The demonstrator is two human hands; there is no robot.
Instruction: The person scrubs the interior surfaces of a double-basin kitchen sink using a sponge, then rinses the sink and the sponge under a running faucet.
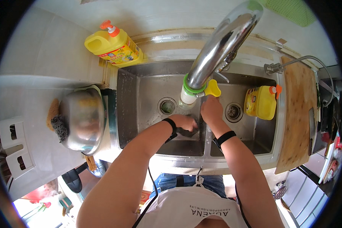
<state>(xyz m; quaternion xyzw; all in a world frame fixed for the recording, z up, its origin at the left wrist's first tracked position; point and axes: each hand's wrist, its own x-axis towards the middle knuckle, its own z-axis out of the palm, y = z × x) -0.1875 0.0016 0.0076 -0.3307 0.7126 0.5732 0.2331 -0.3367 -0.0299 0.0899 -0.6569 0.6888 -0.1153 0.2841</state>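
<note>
My left hand [185, 123] is low in the left basin [148, 85] of a steel double sink, fingers curled. Around its fingers lies a dark grey patch [188, 132], perhaps a cloth or a shadow; I cannot tell which. My right hand [212, 110] is bent into a loose fist over the divider between the basins. Its far end sits just below the yellow lever [213, 88] of the tap filter [187, 95], and its fingertips are hidden. Above both hands arches the chrome tap [222, 42], with a green collar round its mouth.
A yellow pump bottle [116, 47] stands at the back left corner; another yellow bottle [260, 102] is in the right basin. Left of the sink, a steel bowl [84, 121] has a scouring pad [59, 128] against it. A wooden board [297, 114] and knife [311, 131] lie right.
</note>
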